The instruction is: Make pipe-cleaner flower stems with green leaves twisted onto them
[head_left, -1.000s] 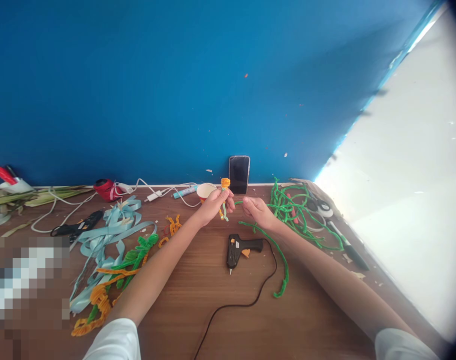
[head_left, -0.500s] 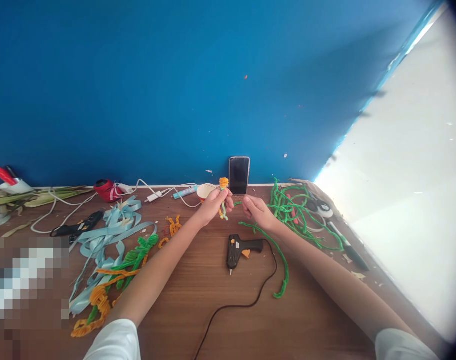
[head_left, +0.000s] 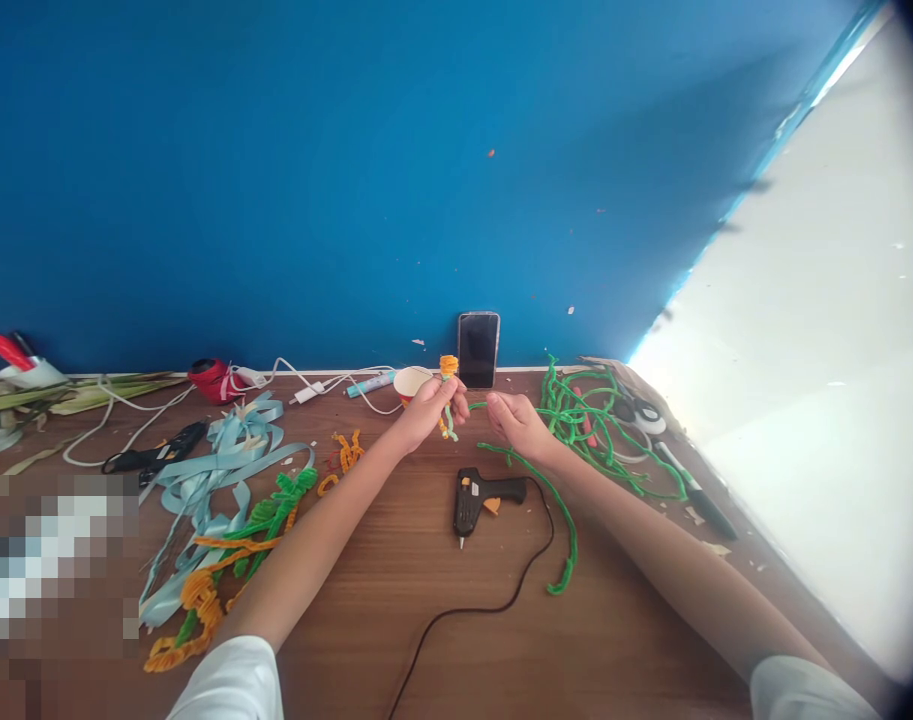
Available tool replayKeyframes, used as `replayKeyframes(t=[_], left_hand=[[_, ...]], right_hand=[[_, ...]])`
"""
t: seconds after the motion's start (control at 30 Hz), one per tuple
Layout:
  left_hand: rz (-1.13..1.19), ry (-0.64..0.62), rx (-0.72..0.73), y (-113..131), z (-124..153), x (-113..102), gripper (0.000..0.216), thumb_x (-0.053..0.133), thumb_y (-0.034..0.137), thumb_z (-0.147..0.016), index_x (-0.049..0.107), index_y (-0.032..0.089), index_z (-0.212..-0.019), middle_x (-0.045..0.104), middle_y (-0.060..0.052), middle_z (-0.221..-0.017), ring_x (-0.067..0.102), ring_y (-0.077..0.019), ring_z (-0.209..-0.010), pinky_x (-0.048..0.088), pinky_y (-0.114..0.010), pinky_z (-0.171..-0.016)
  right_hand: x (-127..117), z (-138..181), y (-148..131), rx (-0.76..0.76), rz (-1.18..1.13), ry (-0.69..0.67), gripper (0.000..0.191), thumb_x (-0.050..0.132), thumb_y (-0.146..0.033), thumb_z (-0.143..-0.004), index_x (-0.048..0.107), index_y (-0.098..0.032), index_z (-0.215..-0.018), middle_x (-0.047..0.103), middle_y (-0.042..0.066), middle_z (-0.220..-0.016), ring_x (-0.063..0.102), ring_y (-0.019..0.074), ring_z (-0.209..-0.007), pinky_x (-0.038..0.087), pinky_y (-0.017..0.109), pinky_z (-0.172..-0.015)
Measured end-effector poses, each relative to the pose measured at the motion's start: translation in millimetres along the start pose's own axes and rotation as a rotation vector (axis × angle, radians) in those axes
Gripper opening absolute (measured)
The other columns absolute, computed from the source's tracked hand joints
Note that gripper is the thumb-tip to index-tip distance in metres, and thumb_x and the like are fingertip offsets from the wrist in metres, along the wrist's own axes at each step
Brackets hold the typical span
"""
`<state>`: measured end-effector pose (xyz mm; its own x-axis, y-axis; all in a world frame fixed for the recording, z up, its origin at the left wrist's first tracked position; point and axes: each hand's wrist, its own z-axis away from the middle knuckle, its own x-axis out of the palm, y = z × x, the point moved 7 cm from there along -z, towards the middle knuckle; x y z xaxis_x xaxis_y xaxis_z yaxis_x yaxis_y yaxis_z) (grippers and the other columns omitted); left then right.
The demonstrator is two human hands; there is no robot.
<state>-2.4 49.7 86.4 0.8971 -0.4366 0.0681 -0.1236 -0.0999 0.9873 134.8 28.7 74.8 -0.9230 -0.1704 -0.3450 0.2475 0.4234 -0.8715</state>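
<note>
My left hand (head_left: 432, 408) is closed, its thumb and fingers pinching a small orange fuzzy-wire flower (head_left: 448, 366) just below its head. Pale green and orange ends of the flower dangle under the fingers. To the right, my right hand (head_left: 514, 420) is closed as well, with thumb and index finger pressed together; what lies between them is too small to make out. A green fuzzy strand (head_left: 478, 405) shows at its fingertips, and whether it is gripped or lies behind is unclear. Below both hands a black hot glue gun (head_left: 469, 500) rests on the table, nozzle toward me.
Tangled green fuzzy wires (head_left: 576, 420) lie at right, near scissors (head_left: 643, 412) and a knife (head_left: 700, 495). A phone (head_left: 478, 350) leans on the blue wall beside a paper cup (head_left: 412, 383). Blue ribbon (head_left: 201, 480), orange pieces (head_left: 201, 595) and another glue gun (head_left: 160, 452) are at left.
</note>
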Motion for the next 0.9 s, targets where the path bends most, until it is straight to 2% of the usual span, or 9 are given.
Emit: replayKeyframes(t=[0.23, 0.4, 0.47, 0.7, 0.9], left_hand=[[0.006, 0.015, -0.005, -2, -1, -1, 0.038, 0.049, 0.053, -0.087, 0.047, 0.016, -0.090, 0.061, 0.000, -0.064, 0.056, -0.0098, -0.055, 0.045, -0.022, -0.057], [-0.006, 0.024, -0.002, -1, 0, -1, 0.038, 0.048, 0.053, -0.087, 0.048, 0.016, -0.090, 0.060, 0.000, -0.065, 0.056, -0.0094, -0.055, 0.045, -0.022, -0.057], [-0.030, 0.018, -0.010, -2, 0, 0, 0.039, 0.048, 0.054, -0.087, 0.048, 0.016, -0.091, 0.060, 0.000, -0.065, 0.056, -0.0094, -0.055, 0.045, -0.022, -0.056], [-0.106, -0.020, 0.013, -6, 1, 7, 0.041, 0.044, 0.055, -0.089, 0.049, 0.015, -0.092, 0.060, -0.001, -0.067, 0.058, -0.0103, -0.057, 0.045, -0.022, -0.055], [-0.087, -0.011, 0.001, -10, 2, 9, 0.041, 0.043, 0.055, -0.089, 0.049, 0.015, -0.092, 0.061, -0.001, -0.067, 0.058, -0.0102, -0.057, 0.045, -0.022, -0.055]], right_hand=[[-1, -2, 4, -0.009, -0.014, 0.008, 0.050, 0.034, -0.056, -0.095, 0.046, -0.019, -0.063, 0.047, -0.003, -0.052, 0.043, 0.0111, -0.052, 0.034, 0.026, -0.056], [-5, -3, -4, -0.056, -0.003, 0.039, 0.036, 0.040, -0.050, -0.094, 0.058, -0.019, -0.091, 0.055, -0.002, -0.063, 0.050, 0.0128, -0.059, 0.038, 0.026, -0.061], [-3, -3, -4, -0.054, 0.011, 0.024, 0.035, 0.043, -0.050, -0.093, 0.060, -0.019, -0.095, 0.058, -0.001, -0.066, 0.051, 0.0131, -0.060, 0.040, 0.026, -0.062], [2, -2, -2, -0.042, 0.032, -0.015, 0.037, 0.044, -0.049, -0.093, 0.065, -0.018, -0.092, 0.059, -0.001, -0.062, 0.052, 0.0127, -0.055, 0.041, 0.025, -0.058], [1, -3, 1, 0.031, -0.032, -0.048, 0.039, 0.044, -0.049, -0.092, 0.064, -0.016, -0.086, 0.058, -0.001, -0.057, 0.051, 0.0117, -0.050, 0.041, 0.025, -0.053]])
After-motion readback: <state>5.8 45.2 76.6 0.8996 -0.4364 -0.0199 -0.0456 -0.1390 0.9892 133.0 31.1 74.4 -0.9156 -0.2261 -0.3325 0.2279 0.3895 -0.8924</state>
